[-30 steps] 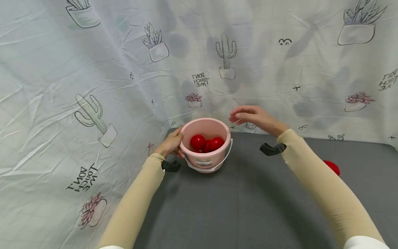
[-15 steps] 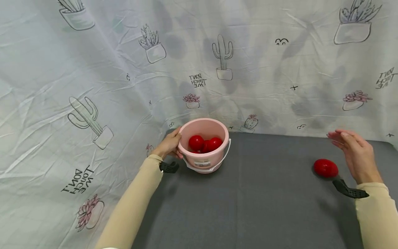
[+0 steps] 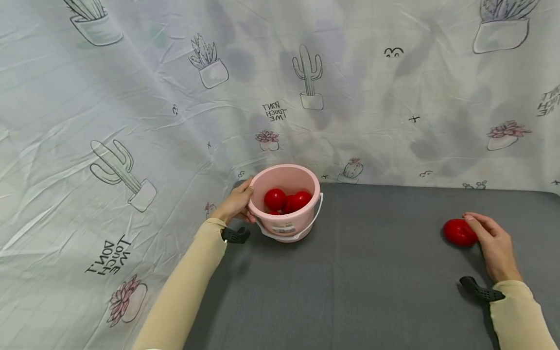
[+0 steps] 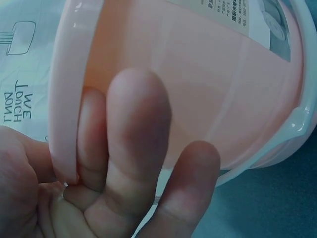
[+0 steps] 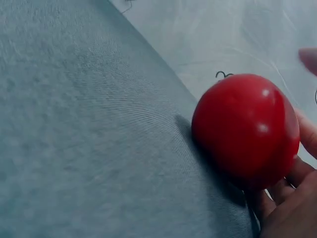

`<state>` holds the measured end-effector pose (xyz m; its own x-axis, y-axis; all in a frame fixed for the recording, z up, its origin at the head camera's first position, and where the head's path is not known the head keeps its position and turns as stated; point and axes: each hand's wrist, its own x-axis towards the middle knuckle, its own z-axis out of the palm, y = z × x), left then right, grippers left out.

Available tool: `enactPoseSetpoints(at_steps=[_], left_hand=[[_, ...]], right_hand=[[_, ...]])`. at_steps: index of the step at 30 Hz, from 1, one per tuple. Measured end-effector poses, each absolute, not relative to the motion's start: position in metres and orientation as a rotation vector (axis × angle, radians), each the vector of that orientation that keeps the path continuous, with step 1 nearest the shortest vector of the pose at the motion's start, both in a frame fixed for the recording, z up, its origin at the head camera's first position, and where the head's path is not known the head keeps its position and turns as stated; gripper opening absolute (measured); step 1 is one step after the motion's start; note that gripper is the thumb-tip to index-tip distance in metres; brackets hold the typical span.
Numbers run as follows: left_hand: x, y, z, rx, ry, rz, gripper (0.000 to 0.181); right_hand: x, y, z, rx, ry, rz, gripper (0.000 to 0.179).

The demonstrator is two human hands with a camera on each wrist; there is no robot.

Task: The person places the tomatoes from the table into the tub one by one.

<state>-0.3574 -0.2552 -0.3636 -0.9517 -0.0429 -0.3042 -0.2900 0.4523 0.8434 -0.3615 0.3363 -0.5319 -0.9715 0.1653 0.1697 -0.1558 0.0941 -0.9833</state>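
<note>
At the left, my left hand [image 3: 237, 203] grips the rim of a pink bucket [image 3: 284, 223] with a white handle [image 3: 317, 210]. In the left wrist view, its fingers [image 4: 138, 119] lie against the outer wall, below the rim. Several glossy red balls [image 3: 275, 200], tomato-like in look, lie inside the bucket. Another such red ball [image 5: 245, 131] rests on the grey surface at the right. My right hand [image 3: 496, 248] is at its right side. Its fingers reach around the back of the ball, and one fingertip [image 5: 309, 59] stands apart from it.
A grey cloth-like surface [image 3: 372, 272] stretches between bucket and loose ball. Behind it and along the left hangs a pale curtain [image 3: 358, 107] printed with cacti. Both wrists wear black mounts [image 3: 479, 290].
My right hand has moved from beside the bucket across to the right, then down to the loose red ball. My left hand keeps hold of the bucket.
</note>
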Motion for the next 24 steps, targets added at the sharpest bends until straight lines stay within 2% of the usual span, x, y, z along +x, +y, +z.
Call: enactPoseSetpoints(at_steps=[6,15,18,24], left_hand=[[-0.358,-0.258,-0.362,-0.247,2.461,1.501,0.058],[-0.357,-0.259,-0.364,-0.283,2.473,1.484,0.057],[-0.36,-0.255,-0.365,-0.291,2.478,1.473,0.056],[-0.361,-0.253,-0.366,-0.301,2.478,1.469,0.055]], right_hand=[[-0.36,0.334,-0.532,-0.044,-2.52,1.596,0.049],[-0.373,0.327,-0.53,0.007,-2.722,1.399,0.073],[-0.372,0.328,-0.534,0.026,-2.71,1.407,0.073],[-0.367,0.326,-0.538,-0.012,-2.666,1.408,0.062]])
